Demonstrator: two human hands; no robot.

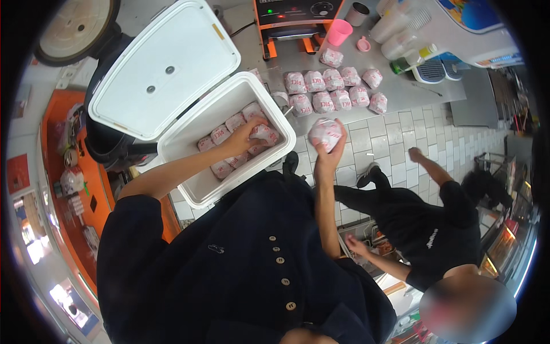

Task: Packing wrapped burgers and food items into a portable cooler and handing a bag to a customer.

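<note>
My left hand (pixel 245 136) is inside a white cooler box (pixel 182 150), its fingers curled around a paper-wrapped bundle (pixel 267 134) at the box's right end. Other wrapped bundles (pixel 220 134) lie packed side by side on the cooler's floor, partly covered by my left forearm. To the right of the cooler, my right hand (pixel 330 157) grips another paper-wrapped bundle (pixel 325 131) above the tiled floor, near the counter edge. The wrappers are white with red print, and their contents are hidden. The cooler's hinged lid (pixel 167 73) is tipped back.
More wrapped bundles (pixel 323 101) stand in rows on a steel counter (pixel 401 88). Behind them are an orange-and-black appliance (pixel 296 32), a pink cup (pixel 340 32), a metal cup (pixel 357 14) and stacked plastic cups (pixel 399 41). A person in black (pixel 425 219) is close on my right.
</note>
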